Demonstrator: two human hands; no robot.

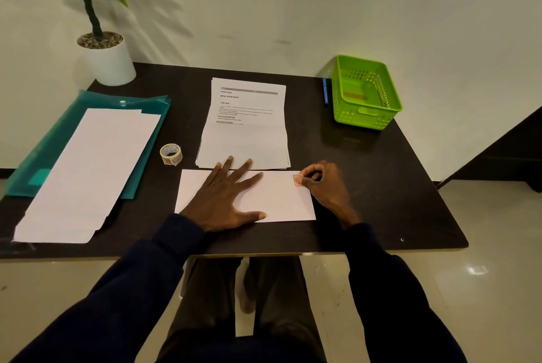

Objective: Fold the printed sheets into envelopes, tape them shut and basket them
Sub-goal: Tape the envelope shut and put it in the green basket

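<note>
A white envelope (pixel 281 198) lies flat near the table's front edge. My left hand (pixel 225 198) presses on it with fingers spread straight. At the envelope's upper right corner my right hand (pixel 325 184) pinches a small piece of clear tape (pixel 297 179). Behind the envelope sits a stack of printed sheets (pixel 246 128). A roll of clear tape (pixel 171 154) stands to the left of that stack. The green basket (pixel 378 119) sits at the back right; something flat lies inside it.
A pile of blank envelopes (pixel 88 172) lies on a teal plastic folder (pixel 47 145) at the left. A potted plant (pixel 108 60) stands at the back left corner. A blue pen (pixel 325 91) lies beside the basket. The dark table (pixel 381 186) ends just before my knees.
</note>
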